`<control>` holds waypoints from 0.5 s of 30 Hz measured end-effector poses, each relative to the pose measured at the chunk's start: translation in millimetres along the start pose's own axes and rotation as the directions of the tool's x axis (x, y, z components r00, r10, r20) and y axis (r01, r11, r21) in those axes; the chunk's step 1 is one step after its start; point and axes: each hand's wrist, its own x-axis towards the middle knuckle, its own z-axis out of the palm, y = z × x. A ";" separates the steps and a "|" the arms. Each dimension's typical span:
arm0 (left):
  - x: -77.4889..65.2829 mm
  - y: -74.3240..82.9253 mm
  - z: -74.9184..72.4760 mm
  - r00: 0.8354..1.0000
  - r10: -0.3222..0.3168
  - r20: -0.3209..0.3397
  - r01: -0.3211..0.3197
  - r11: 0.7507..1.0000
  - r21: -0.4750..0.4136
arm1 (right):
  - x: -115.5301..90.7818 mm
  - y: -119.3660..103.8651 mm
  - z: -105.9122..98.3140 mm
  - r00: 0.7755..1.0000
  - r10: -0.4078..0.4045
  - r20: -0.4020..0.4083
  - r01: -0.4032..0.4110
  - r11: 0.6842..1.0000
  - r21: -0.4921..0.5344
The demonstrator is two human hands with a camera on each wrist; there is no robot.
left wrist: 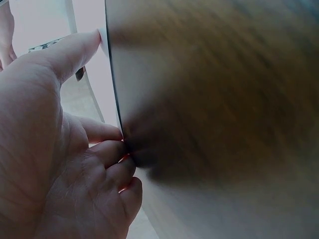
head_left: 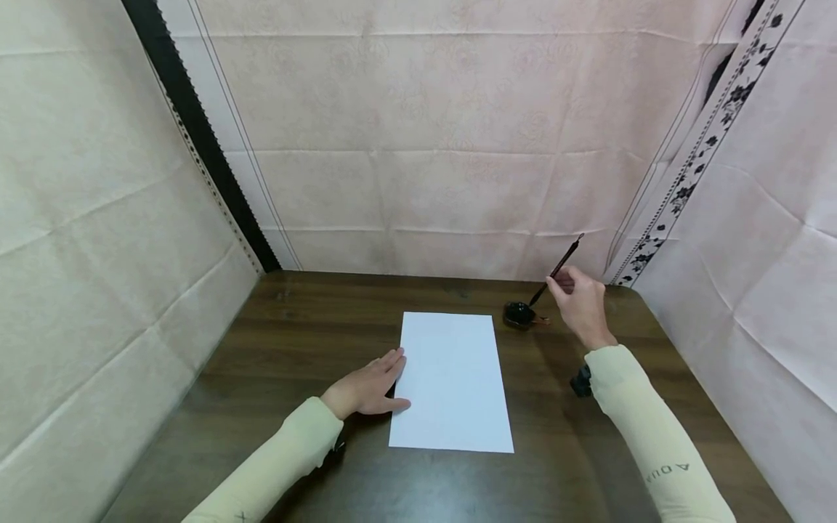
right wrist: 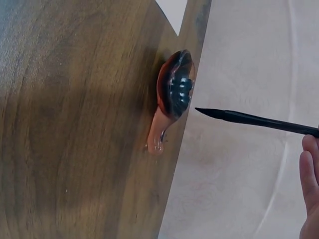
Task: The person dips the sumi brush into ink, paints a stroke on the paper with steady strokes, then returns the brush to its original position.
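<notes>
A blank white sheet of paper (head_left: 454, 381) lies upright on the table before me. My left hand (head_left: 369, 385) rests flat at its left edge, with fingertips and thumb on the paper; the left wrist view shows the palm side of that hand (left wrist: 65, 144). In my right hand (head_left: 583, 306) I pinch a dark ink brush (head_left: 566, 256), slanted with its tip down. Below the tip stands a small reddish-brown dish with a short handle (right wrist: 156, 134), holding dark ink (head_left: 519, 314). The brush tip (right wrist: 209, 113) appears just above the dish, apart from it in the right wrist view.
The dark brown wooden table (head_left: 294, 349) ends at a pale cloth (head_left: 458, 145) hanging behind it. Similar cloths rise at the left (head_left: 98, 218) and right (head_left: 771, 254). The dish sits to the right of the paper's far corner.
</notes>
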 end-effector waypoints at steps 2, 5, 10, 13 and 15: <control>0.2 -0.3 -0.6 1.000 -0.001 0.000 0.001 1.000 0.004 | 0.3 -0.5 1.8 1.000 -0.001 0.004 0.001 1.000 0.001; 0.4 -0.6 -1.2 1.000 0.005 0.000 -0.005 1.000 0.005 | -0.2 0.0 4.2 1.000 0.003 0.010 -0.003 1.000 0.000; 0.2 -0.8 -1.3 1.000 0.014 0.003 -0.014 1.000 0.008 | -2.9 3.4 7.5 1.000 0.019 0.014 -0.018 1.000 -0.008; -0.5 -0.9 -0.7 1.000 0.012 0.002 -0.012 1.000 0.007 | -5.1 6.6 9.3 0.999 0.032 0.019 -0.032 0.999 -0.014; -0.6 -1.3 0.1 1.000 0.010 0.002 -0.010 1.000 0.006 | -7.0 9.2 10.5 0.999 0.042 0.025 -0.041 0.999 -0.022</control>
